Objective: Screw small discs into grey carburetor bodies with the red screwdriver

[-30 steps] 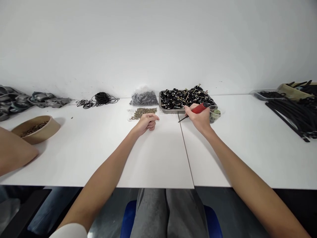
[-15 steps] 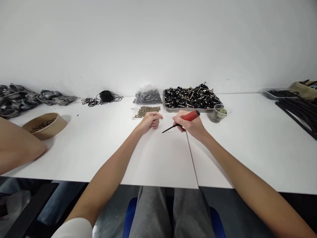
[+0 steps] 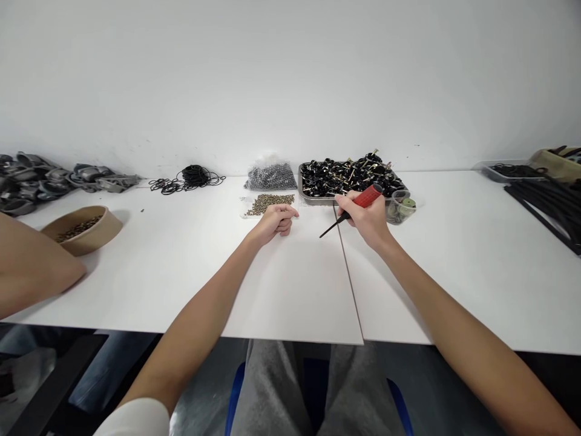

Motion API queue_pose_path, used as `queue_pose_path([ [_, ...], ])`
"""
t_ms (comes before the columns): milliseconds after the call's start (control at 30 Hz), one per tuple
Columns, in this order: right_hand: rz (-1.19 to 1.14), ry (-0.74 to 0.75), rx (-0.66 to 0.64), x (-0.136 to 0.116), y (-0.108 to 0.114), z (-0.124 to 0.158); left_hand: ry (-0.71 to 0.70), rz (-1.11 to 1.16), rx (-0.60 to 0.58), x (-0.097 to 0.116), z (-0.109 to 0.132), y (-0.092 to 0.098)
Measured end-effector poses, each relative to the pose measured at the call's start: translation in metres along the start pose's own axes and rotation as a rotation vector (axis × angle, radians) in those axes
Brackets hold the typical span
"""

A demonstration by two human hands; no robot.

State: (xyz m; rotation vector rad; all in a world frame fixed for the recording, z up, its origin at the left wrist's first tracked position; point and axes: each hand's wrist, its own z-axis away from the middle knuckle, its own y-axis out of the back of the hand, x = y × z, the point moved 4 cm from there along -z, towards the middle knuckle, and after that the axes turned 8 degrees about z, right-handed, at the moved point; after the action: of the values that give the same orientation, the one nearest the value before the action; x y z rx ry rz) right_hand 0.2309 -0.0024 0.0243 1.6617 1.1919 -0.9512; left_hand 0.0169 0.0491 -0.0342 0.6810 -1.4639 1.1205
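Observation:
My right hand (image 3: 368,219) grips a red-handled screwdriver (image 3: 351,208), its black shaft pointing down-left over the white table (image 3: 181,266). The hand sits just in front of a metal tray (image 3: 313,199) heaped with black and brass parts (image 3: 347,174). My left hand (image 3: 275,221) rests on the table with fingers curled in, right beside a pile of small brass screws (image 3: 269,203); what it holds, if anything, is hidden.
A bag of dark small parts (image 3: 271,176), black rubber rings (image 3: 188,179), grey castings (image 3: 54,181), a brown bowl of screws (image 3: 82,229), a small clear cup (image 3: 400,207), black strips (image 3: 549,206) at right. Another person's arm (image 3: 31,266) lies at left.
My right hand with the screwdriver swung left toward my left hand, then back right and up to the tray's front edge. The left hand stayed put.

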Motion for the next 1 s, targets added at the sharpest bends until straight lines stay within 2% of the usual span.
queue_pose_path([
  [133, 0.010, -0.004, -0.008, 0.0000, -0.0029, 0.0011, -0.002, 0.005, 0.004, 0.0001, -0.0001, 0.0002],
  [367, 0.031, 0.006, -0.100, -0.0027, -0.0086, 0.0058, -0.003, -0.001, 0.005, 0.0005, -0.0004, -0.0012],
  [533, 0.111, 0.004, -0.099, -0.0014, -0.0082, 0.0059, 0.007, 0.004, 0.010, 0.0011, 0.0005, -0.0022],
  [1000, 0.100, 0.008, -0.141, -0.0002, -0.0081, 0.0053, 0.008, 0.010, 0.016, 0.0011, 0.0007, -0.0013],
])
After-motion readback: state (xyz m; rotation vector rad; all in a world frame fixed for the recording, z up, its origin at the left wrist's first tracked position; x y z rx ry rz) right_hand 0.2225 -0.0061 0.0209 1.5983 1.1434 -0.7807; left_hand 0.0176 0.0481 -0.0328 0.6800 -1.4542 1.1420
